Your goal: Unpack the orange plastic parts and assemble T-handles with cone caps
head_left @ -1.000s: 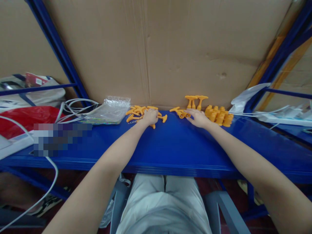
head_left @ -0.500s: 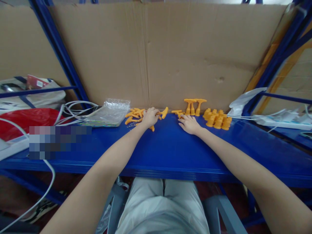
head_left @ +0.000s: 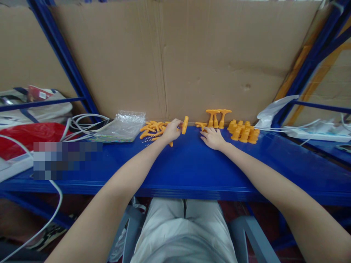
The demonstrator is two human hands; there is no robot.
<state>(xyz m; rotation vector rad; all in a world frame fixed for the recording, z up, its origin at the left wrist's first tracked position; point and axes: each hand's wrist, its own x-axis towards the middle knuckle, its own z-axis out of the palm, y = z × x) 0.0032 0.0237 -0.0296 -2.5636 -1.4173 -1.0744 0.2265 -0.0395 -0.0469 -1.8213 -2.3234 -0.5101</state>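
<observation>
My left hand [head_left: 173, 130] is closed round the stem of an orange T-shaped plastic handle [head_left: 185, 125], its crossbar pointing out to the right. Behind and beneath that hand lies a loose heap of orange handle pieces [head_left: 152, 126], with small metal screws [head_left: 148, 140] scattered at its front. My right hand [head_left: 212, 138] rests on the blue table, fingers spread, just in front of loose orange pieces [head_left: 202, 125]; its fingertips appear to touch one. Right behind it, several T-topped orange assemblies [head_left: 221, 118] stand upright.
A cluster of upright orange bases [head_left: 244, 132] stands right of my right hand. Left of the heap lies a plastic-wrapped flat stack [head_left: 117, 129], beside white cables [head_left: 85, 122]. A cardboard panel [head_left: 192, 62] closes off the back of the blue table [head_left: 189, 168].
My left hand has lifted slightly and shifted right, and the handle in it has turned more upright. My right hand stays in nearly the same place.
</observation>
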